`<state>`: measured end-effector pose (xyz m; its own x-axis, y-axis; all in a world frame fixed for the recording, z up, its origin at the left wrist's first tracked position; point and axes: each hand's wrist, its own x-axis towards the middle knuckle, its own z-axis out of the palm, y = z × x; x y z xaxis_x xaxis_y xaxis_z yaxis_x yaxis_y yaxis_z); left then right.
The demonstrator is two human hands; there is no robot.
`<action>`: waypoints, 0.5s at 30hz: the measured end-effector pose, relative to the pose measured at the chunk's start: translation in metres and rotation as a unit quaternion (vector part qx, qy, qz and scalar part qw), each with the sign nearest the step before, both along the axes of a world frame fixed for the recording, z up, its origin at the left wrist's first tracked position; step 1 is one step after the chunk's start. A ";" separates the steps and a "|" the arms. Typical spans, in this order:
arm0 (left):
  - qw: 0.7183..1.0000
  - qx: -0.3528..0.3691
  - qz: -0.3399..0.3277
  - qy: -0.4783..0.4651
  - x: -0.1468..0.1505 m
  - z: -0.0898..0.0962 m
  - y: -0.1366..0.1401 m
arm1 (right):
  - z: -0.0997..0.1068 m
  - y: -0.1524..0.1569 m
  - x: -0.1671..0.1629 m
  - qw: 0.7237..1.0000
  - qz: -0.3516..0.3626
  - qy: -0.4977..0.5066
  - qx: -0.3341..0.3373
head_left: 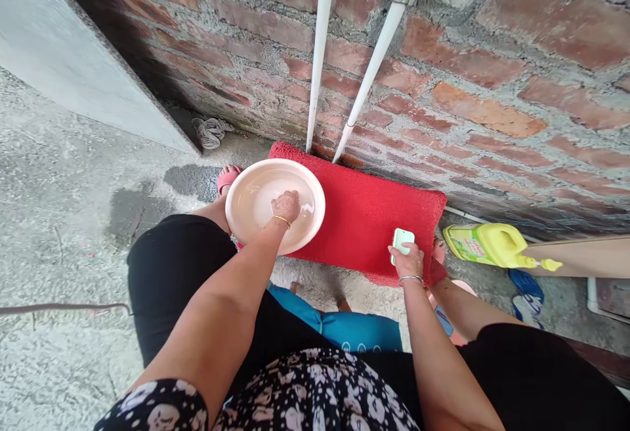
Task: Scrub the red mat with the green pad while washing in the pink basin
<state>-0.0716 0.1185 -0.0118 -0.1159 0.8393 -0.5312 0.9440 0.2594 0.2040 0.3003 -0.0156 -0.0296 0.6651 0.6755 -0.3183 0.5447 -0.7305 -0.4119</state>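
Note:
A pale pink basin holding water rests on the left end of a red mat. My left hand is over the basin, at the water, with its fingers curled in; whatever they may hold is hidden. Toward the mat's right end, my right hand is closed around a pale green scrub brush. The brush is against the mat, and its bristles are hidden from above.
A brick wall with two white pipes stands behind the mat. On the right lies a yellow detergent jug, near blue-and-white slippers. A crumpled grey cloth lies beside a leaning slab. The concrete floor has wet patches.

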 end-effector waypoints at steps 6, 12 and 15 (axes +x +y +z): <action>1.000 0.007 0.001 0.005 0.001 0.012 -0.005 | 0.003 -0.001 -0.005 1.000 0.021 -0.008 0.004; 1.000 0.020 0.011 0.001 -0.011 0.025 -0.008 | 0.009 -0.001 -0.015 0.999 0.046 -0.016 -0.009; 1.000 0.023 0.021 -0.005 -0.017 0.031 -0.010 | 0.012 -0.001 -0.023 0.998 0.062 -0.016 -0.005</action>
